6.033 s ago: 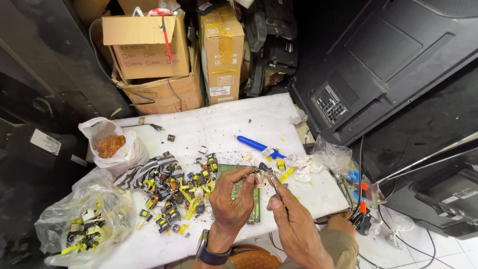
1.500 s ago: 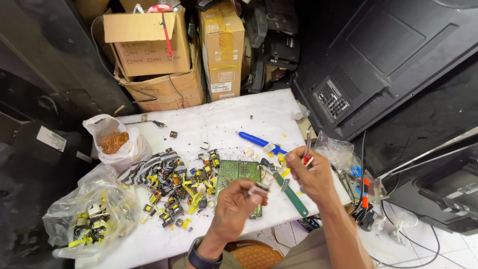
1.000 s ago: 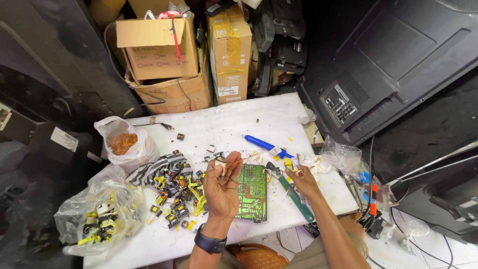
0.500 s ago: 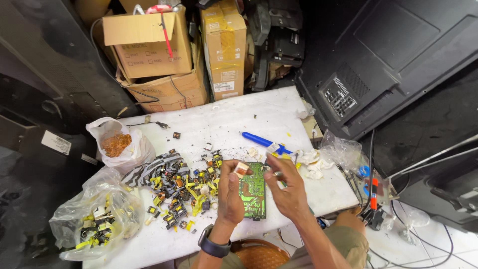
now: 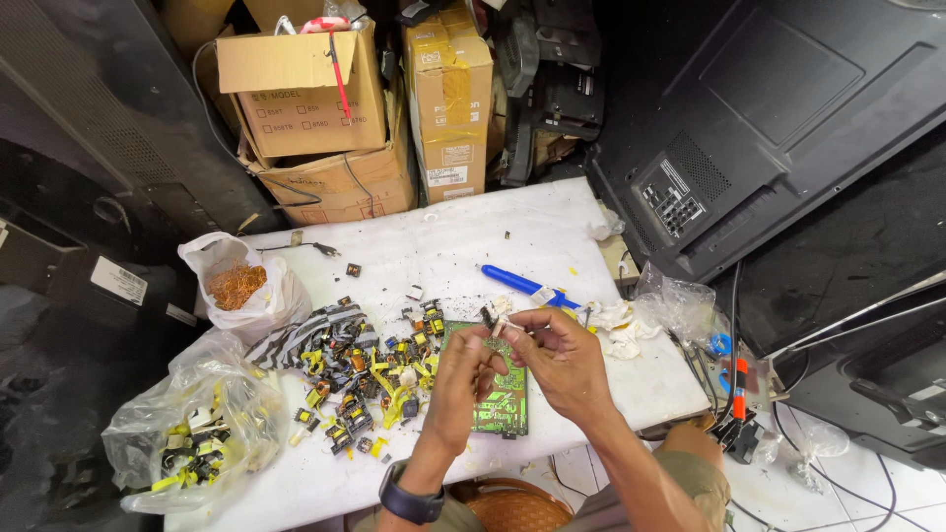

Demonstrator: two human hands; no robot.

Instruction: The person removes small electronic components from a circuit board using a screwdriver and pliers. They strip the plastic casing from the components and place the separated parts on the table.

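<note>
Got both hands mid-frame, left hand (image 5: 461, 379) and right hand (image 5: 564, 360) fingers pinching a small component (image 5: 503, 326) above the green circuit board (image 5: 498, 384), big pile of pulled parts (image 5: 360, 379) lower-left on the desk (image 5: 463, 236), board not stripped yet I think.

Mid-frame, the surface (image 5: 443, 246) carries nearly everything. A circuit board (image 5: 503, 394) lies at its lower centre, partly under the left hand (image 5: 458, 379) and the right hand (image 5: 564, 360), which meet above it around a small component (image 5: 503, 325). Left of the board spreads a heap of small transformers (image 5: 360, 379). Further left, at the surface's edge, sits a bag of copper wire (image 5: 236, 286); below it, in the lower left, a bag of more parts (image 5: 192, 443). A screwdriver (image 5: 522, 286) lies just above the hands. Cardboard boxes (image 5: 315, 108) stand along the top of the frame, behind the surface. A television back panel (image 5: 778, 128) leans at the upper right.
</note>
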